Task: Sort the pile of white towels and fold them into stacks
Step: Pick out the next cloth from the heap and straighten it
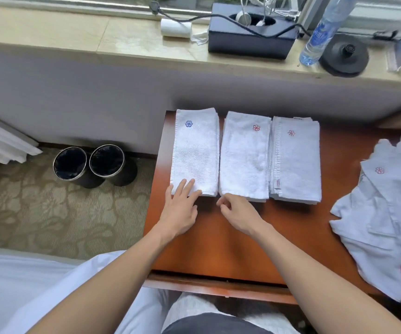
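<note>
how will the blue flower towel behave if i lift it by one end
Likely floppy: the blue flower towel is soft terry folded in layers, so it would probably sag and unfold. Pushed, it may bunch rather than slide on the smooth-looking table.

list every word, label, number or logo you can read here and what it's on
No legible text.
Label on the water bottle: too blurred to read.
Sewn tags on the right towel stack: too small to read.
Signs only: blue flower emblem on the left towel stack; red ones on the middle towel stack, right towel stack and unfolded pile.
</note>
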Demonstrator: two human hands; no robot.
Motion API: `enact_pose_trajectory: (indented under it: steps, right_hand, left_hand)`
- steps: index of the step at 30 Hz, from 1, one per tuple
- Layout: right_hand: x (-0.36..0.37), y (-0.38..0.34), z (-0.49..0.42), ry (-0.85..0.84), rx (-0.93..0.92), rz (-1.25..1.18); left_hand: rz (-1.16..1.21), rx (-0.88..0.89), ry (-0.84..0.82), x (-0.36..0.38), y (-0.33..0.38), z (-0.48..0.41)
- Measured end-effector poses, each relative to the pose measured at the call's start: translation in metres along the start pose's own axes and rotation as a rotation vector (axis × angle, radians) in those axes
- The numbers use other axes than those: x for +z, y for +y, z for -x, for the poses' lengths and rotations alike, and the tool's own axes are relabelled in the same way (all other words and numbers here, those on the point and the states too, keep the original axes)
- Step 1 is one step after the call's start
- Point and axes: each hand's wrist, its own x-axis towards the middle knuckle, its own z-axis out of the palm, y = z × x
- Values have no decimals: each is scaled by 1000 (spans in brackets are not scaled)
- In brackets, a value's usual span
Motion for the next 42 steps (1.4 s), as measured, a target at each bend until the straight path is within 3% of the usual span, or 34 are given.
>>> enact_pose_trajectory:
  steps: [9,15,26,35,42]
  right_hand:
    - [-25,56,89,97,-35,9]
    - [-59,148,161,204,-45,120]
    - [-139,316,300,438,62,121]
    - [-195,392,316,494,152,28]
    - [-235,439,280,409,172,27]
  left_hand:
    - [-17,59,55,4,85,36]
    - [38,18,-17,26,194,40]
    - [-14,254,-25,73,416,53]
    - [-103,371,-73,90,503,2]
    - [-89,382,-105,126,539,-81]
